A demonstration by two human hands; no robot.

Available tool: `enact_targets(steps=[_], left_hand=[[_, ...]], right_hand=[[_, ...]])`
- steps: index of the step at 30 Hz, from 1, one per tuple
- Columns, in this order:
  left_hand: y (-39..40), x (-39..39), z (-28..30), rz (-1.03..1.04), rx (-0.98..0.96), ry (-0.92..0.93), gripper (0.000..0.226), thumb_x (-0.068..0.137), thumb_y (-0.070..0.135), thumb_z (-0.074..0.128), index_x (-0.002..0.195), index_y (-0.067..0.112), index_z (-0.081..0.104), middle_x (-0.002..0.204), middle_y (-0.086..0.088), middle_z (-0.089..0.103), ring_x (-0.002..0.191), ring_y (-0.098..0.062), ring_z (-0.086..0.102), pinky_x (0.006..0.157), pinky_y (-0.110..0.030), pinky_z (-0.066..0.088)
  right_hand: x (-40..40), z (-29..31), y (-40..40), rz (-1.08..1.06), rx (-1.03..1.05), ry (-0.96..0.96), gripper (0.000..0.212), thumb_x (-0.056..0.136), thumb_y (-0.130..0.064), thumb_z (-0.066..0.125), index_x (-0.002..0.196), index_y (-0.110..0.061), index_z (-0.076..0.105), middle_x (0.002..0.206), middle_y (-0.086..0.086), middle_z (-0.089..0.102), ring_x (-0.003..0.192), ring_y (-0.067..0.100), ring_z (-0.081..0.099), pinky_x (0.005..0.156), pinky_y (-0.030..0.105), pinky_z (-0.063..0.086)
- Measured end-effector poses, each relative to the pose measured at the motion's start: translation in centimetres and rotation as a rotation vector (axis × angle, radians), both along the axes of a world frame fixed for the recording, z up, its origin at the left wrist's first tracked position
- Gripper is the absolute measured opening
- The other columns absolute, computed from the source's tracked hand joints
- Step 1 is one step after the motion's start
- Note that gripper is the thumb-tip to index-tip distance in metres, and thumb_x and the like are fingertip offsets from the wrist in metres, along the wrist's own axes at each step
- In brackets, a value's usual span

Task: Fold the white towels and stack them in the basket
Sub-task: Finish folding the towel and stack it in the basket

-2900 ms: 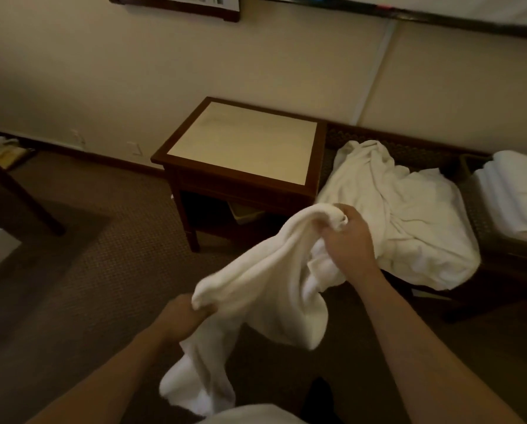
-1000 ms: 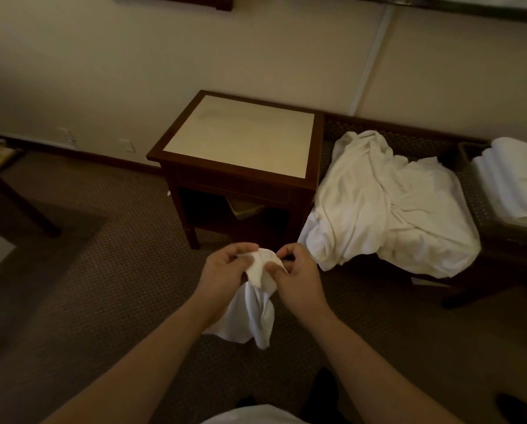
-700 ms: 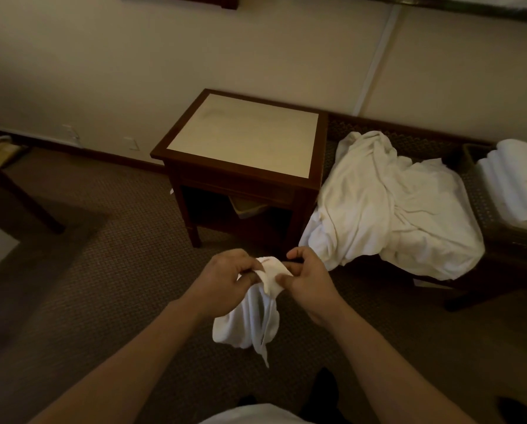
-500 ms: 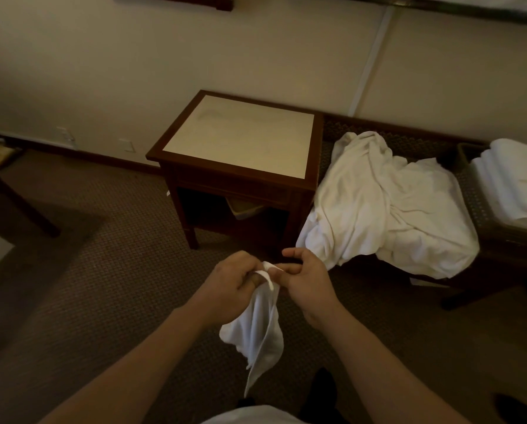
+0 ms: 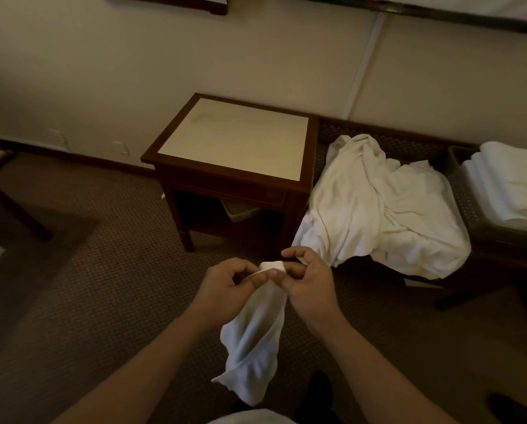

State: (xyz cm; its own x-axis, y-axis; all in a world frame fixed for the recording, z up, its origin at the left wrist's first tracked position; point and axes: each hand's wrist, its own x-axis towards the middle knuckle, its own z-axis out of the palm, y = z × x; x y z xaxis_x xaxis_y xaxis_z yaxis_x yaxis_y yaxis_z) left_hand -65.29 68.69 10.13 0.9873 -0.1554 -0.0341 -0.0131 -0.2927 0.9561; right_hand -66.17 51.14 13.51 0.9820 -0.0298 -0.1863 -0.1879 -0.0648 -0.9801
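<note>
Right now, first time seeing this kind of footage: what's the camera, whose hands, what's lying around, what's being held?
There is no machine here. A person wears one wide-angle camera on the head, looking forward and down, so you see their own two bare arms reaching in from the bottom of the picture.

The left hand and the right hand are close together, both pinching the top edge of a small white towel, which hangs loose below them over the carpet.

Ahead stands a dark wooden side table with a pale top. To its right a crumpled heap of white cloth lies on a low dark bench. At the far right, a stack of folded white towels sits in a dark basket, so some folding is already done.
</note>
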Motion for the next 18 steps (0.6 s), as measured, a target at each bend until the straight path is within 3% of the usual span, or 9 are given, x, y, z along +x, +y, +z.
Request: enact_targets(steps=[4,7,10,14,16,18], left_hand=[[0.6,0.6,-0.5,-0.102,0.03,-0.054,0.008,0.093,0.024,0.072,0.092,0.027,0.079,0.111,0.015,0.062,0.1,-0.008,0.063,0.082,-0.03,0.056],[0.4,0.6,-1.2,-0.18,-0.041,-0.049,0.015,0.097,0.025,0.067,0.1,0.018,0.08,0.133,0.015,0.058,0.118,-0.008,0.06,0.092,-0.036,0.056],[0.3,0.5,-1.5,-0.146,-0.072,-0.059,0.019,0.095,0.031,0.065,0.099,0.018,0.079,0.116,0.011,0.068,0.103,-0.016,0.068,0.085,-0.046,0.058],[0.3,0.7,-3.2,-0.064,0.077,-0.2,0.014,0.098,0.025,0.065,0.099,0.022,0.078,0.107,0.015,0.065,0.093,-0.012,0.066,0.075,-0.035,0.057],[0.3,1.0,-4.7,-0.04,0.188,-0.215,0.027,0.098,0.042,0.059,0.104,0.023,0.076,0.108,0.019,0.061,0.096,-0.008,0.062,0.078,-0.034,0.055],[0.4,1.2,-6.3,0.003,0.324,-0.19,0.055,0.095,0.068,0.043,0.103,0.025,0.075,0.105,0.018,0.058,0.094,-0.007,0.058,0.079,-0.038,0.053]], right_hand=[[0.8,1.3,-1.1,0.135,-0.135,-0.122,0.028,0.089,-0.006,0.073,0.109,-0.02,0.059,0.087,0.002,0.076,0.084,0.014,0.073,0.074,0.026,0.056],[1.2,2.6,-1.2,0.203,-0.271,-0.238,0.026,0.091,-0.007,0.071,0.107,-0.023,0.059,0.085,-0.002,0.074,0.081,0.01,0.069,0.071,0.018,0.051],[1.7,3.9,-1.4,0.219,-0.358,-0.304,0.026,0.091,-0.008,0.071,0.108,-0.024,0.059,0.082,-0.003,0.072,0.076,0.009,0.065,0.067,0.015,0.046],[1.8,5.2,-1.3,0.253,-0.389,-0.34,0.031,0.091,-0.007,0.071,0.111,-0.026,0.057,0.084,0.0,0.071,0.074,0.017,0.063,0.068,0.029,0.05],[1.6,6.0,-1.2,0.275,-0.4,-0.367,0.033,0.09,-0.005,0.071,0.11,-0.026,0.056,0.083,0.0,0.071,0.075,0.018,0.064,0.067,0.028,0.049],[1.5,6.9,-1.1,0.303,-0.389,-0.377,0.032,0.089,-0.003,0.071,0.109,-0.024,0.057,0.083,0.002,0.071,0.075,0.019,0.064,0.064,0.024,0.048]])
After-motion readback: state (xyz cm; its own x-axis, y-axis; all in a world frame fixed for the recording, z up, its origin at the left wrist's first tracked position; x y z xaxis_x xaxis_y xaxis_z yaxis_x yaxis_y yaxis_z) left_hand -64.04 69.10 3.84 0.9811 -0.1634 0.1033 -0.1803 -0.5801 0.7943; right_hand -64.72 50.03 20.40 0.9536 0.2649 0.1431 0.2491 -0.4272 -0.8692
